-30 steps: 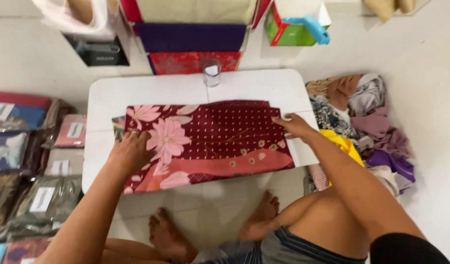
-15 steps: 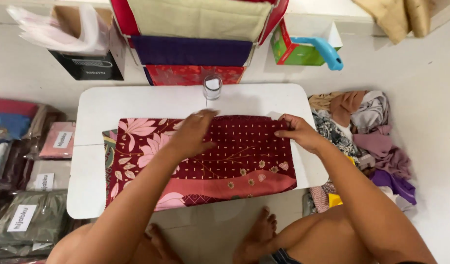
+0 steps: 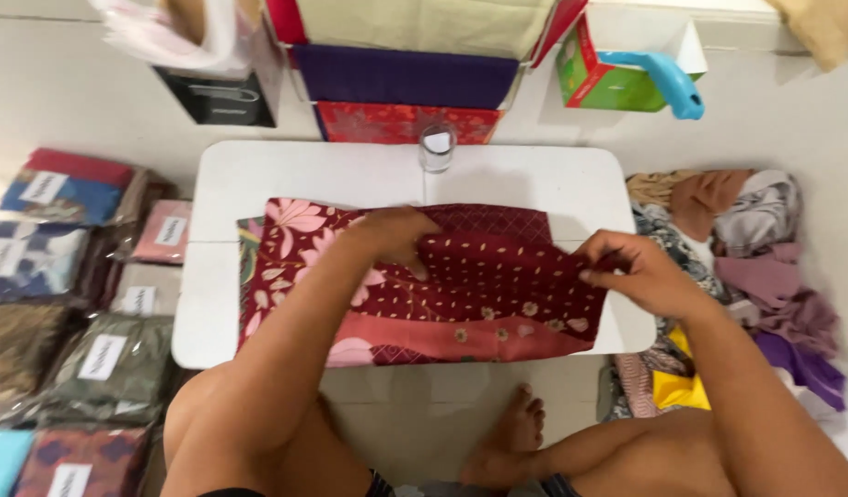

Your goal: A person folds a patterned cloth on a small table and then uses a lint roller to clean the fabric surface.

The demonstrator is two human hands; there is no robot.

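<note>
- Two hands work a maroon floral cloth spread mid-frame on the low white table: left hand pinches its top edge near the centre, right hand grips the right end, fingers closed on fabric.
- Seemingly mid-fold; next, both edges need to meet squarely.
- A glass stands just above, a clothes heap at right, and bagged fabrics at left.

Cloth on table; glass behind; packets left; clothes pile right.
</note>
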